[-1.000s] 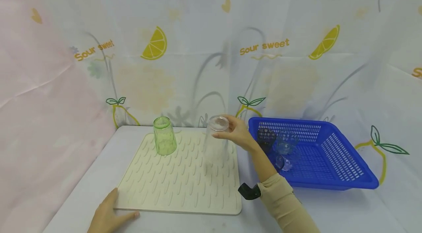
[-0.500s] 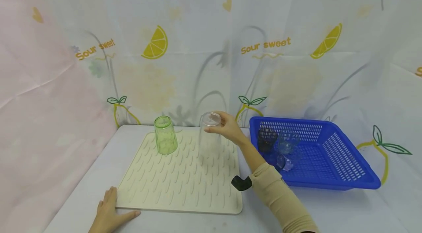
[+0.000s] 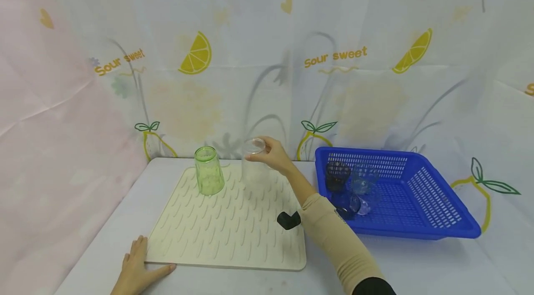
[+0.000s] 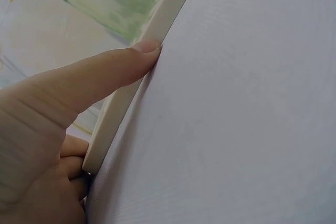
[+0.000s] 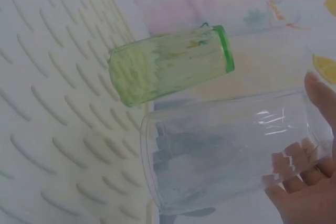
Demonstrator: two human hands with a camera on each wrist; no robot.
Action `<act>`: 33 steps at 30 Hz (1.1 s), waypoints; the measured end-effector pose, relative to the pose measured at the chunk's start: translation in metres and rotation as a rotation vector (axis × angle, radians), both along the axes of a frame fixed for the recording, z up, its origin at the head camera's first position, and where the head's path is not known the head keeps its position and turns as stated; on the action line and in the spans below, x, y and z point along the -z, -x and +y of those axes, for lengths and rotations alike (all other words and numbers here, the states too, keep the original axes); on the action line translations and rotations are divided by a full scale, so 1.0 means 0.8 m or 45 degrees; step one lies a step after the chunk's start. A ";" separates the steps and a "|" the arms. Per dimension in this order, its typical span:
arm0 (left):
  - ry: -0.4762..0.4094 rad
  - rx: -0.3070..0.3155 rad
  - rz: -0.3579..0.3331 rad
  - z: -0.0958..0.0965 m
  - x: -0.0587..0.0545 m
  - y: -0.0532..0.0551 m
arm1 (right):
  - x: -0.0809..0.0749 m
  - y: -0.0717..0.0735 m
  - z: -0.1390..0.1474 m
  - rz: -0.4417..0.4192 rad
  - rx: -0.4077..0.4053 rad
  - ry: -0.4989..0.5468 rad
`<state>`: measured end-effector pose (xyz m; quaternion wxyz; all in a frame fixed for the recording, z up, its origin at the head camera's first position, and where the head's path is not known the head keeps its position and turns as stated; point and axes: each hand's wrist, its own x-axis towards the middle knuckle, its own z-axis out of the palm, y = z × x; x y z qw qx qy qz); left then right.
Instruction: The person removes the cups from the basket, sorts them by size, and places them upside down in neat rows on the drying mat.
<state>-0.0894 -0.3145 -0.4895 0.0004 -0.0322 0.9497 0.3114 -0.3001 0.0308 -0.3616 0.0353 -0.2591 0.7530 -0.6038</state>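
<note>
My right hand grips a clear drinking glass near its base, which points up. The glass is upside down over the back of the cream ribbed drying mat, its rim close to the ribs in the right wrist view. Left of it, a green glass stands upside down on the mat. At the mat's front left corner rests my left hand, its thumb along the front edge and its fingers by the left side. In the left wrist view the thumb touches the mat's edge.
Right of the mat stands a blue perforated basket. A dark glass, a clear glass and other glassware sit at its left end. A lemon-print cloth hangs behind the white table.
My right hand has carried the clear glass left and slightly back over the mat, nearer the green glass. My left hand stays at the mat's corner.
</note>
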 end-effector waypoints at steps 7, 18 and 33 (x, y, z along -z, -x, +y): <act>-0.015 -0.010 -0.031 0.000 -0.003 0.001 | 0.010 0.012 -0.030 -0.001 0.051 -0.089; -0.050 -0.003 -0.020 -0.002 -0.002 0.001 | 0.020 0.018 -0.057 -0.035 0.105 -0.095; -0.059 -0.027 -0.038 -0.001 0.000 -0.001 | 0.043 0.010 -0.090 -0.073 0.117 -0.188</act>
